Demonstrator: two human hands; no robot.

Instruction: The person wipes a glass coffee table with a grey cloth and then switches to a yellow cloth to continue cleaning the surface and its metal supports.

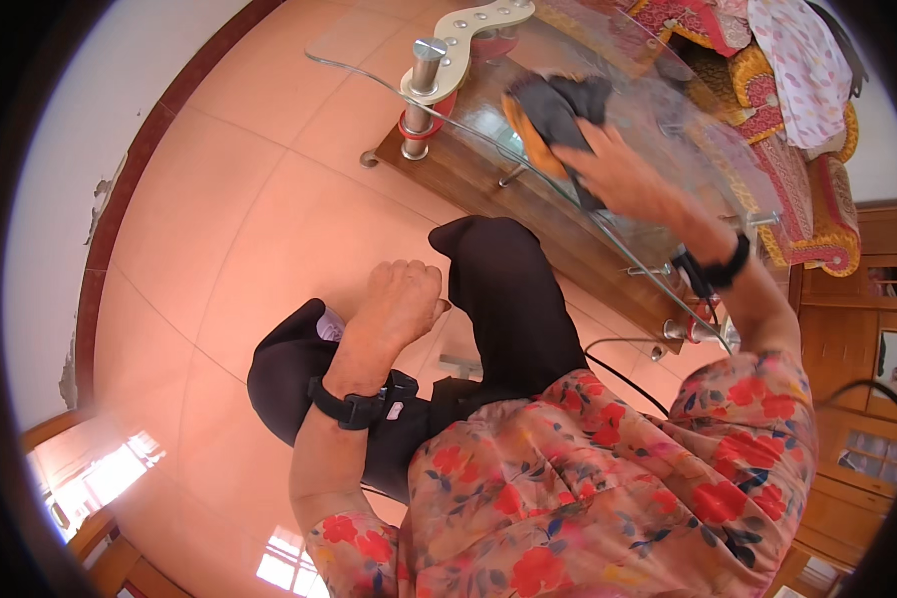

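Note:
My right hand (620, 168) lies on a dark grey and orange cloth (557, 112) on the glass top (643, 232) of a low table. Both the hand and the cloth are slightly blurred, and part of the cloth hides under the fingers. My left hand (404, 306) is curled into a loose fist above my legs, apart from the table. Nothing shows in it, though its palm faces away from view. Beneath the glass runs the table's brown wooden lower shelf (478, 179).
Metal posts (423, 71) and a cream wavy support (456, 60) stand at the table's left end. Beyond the glass is a red and gold patterned sofa (777, 172) with a spotted cloth (803, 75). A black cable (628, 381) passes near my right side. Wooden cabinets (841, 351) stand at right.

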